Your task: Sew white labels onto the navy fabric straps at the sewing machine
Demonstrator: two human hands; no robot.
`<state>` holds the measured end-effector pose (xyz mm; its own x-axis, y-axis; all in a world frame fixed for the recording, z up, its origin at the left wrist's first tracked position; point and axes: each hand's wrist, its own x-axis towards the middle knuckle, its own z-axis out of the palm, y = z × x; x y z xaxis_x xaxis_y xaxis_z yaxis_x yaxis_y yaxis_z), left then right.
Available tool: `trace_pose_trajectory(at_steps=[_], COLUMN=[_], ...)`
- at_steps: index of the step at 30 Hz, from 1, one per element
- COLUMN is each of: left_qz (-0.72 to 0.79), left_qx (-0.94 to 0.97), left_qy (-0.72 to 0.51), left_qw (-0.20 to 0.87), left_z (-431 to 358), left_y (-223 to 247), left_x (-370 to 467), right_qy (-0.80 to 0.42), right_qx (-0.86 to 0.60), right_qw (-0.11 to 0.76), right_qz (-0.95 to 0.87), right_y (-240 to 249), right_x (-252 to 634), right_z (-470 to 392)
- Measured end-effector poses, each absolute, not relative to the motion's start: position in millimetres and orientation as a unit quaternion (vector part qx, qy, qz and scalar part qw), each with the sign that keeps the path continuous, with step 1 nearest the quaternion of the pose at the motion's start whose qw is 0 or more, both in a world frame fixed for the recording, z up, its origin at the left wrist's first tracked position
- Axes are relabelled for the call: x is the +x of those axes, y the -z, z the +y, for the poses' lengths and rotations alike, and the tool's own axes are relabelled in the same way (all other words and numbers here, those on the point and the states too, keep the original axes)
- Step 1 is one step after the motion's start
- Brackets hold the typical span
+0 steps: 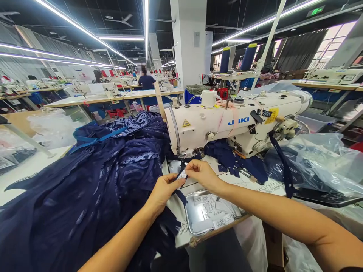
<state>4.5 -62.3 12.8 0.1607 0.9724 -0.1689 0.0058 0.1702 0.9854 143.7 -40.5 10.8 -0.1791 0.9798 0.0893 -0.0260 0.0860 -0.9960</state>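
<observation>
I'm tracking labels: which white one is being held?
The white label held by the left hand and right hand together, unlike the printed labels lying in the metal tray.

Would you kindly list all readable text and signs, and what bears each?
"JUKI": sewing machine.
"valege": white labels in the metal tray; black label on the machine.
Warning triangle: machine's end.
Running-figure pictogram: green hanging sign.
Too small or blurred: yellow tag, ruler markings, held label.
</observation>
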Motion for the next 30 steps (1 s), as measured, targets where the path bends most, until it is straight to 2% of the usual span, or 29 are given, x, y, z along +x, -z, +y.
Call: trace_pose_trajectory(at_steps=[6,10,17,30], left_qz=[0.532,0.533,0.479,0.485], left_qx=[0.551,0.588,0.538,0.558], left_qy=[-0.419,-0.433,-0.41,-0.421], left_qw=[0.488,0.428,0.56,0.525], left_z=[-60.6,-58.3,-67.1,-71.3], left_y=[-12.3,-13.7,-20.9,-26.0], left_x=[1.8,3.0,18.8,18.0], right_qy=[-0.518,-0.564,-0.592,-0.568], right_qx=[-0.438,-0.444,-0.426,-0.384], right_qw=[0.503,0.523,0.533,0.502], right_qz=[-0.535,-0.461,-0.429,-0.526], right_y=[-9.2,-9.3,-13.0,-10.7], right_x=[158.7,175.5,181.1,189.1], right_z=[-41.6,-43.4,-51.6,-54.2])
